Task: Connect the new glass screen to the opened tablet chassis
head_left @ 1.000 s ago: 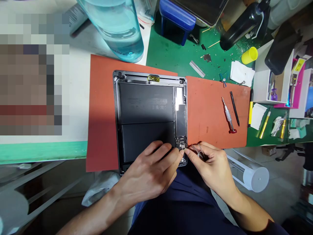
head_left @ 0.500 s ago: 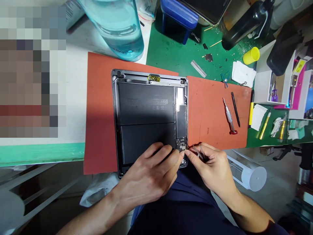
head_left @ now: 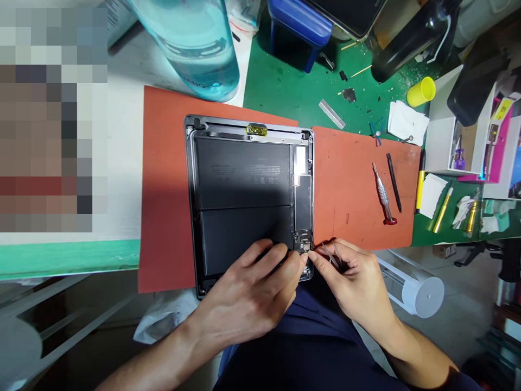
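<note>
To the left of the left hand, a reddish-orange mat (head_left: pixel 165 190) covers part of the table (head_left: pixel 285 76), and beyond it, farther from the person, stands a translucent blue bottle (head_left: pixel 199 60). Under the left hand and stretching away from it lies an opened tablet (head_left: pixel 244 176), its dark battery cells and circuit board exposed. The left hand (head_left: pixel 254 293) is half curled over the tablet's near part, fingertips together at the board by the right edge; whether they pinch anything small cannot be told. Just beside them, the right hand (head_left: pixel 352 277) is mostly closed, with tweezers (head_left: pixel 328 254) held among its fingers and its thumb tip at the tablet's edge. Beyond the right hand and to its right, a second mat (head_left: pixel 350 184) carries a red-ended screwdriver (head_left: pixel 382 195) and, farther right, a slim black stick (head_left: pixel 394 182).
</note>
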